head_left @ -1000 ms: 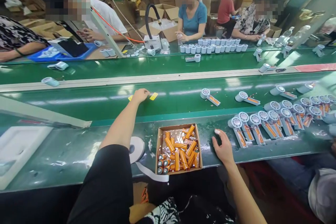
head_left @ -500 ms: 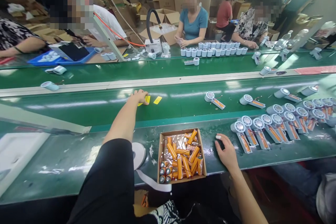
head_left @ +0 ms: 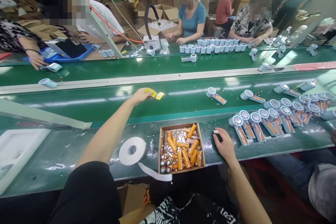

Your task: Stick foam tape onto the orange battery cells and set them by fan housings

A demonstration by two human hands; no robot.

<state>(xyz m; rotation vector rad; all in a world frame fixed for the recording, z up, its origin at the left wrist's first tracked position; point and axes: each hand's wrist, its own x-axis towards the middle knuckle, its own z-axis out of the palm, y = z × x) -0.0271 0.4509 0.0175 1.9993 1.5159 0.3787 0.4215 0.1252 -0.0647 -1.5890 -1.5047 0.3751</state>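
Observation:
Over the green belt, my left hand (head_left: 143, 96) is closed on yellow labels (head_left: 150, 92) at its fingertips. Just right of them is another yellow label (head_left: 159, 96); I cannot tell whether it touches the held ones. My right hand (head_left: 223, 144) rests on the bench with fingers apart and curved, holding nothing; something white covers one fingertip. Between my arms stands an open cardboard box (head_left: 201, 136) of orange-wrapped cylindrical cells (head_left: 186, 157). A roll of white tape (head_left: 126, 152) lies left of the box, its loose end running under the box's front.
Rows of pale-blue round-headed units (head_left: 256, 118) with orange cells in their handles stand right of my right hand. More such units (head_left: 215, 95) lie on the belt (head_left: 181, 110). A white tray (head_left: 23, 147) is at left. Co-workers sit across, one reaching a hand (head_left: 35, 57) toward a unit.
My left hand has lifted slightly and shifted right, with the yellow labels now in its fingers. The tape roll is less covered by my arm. A co-worker's hand has come in at far left.

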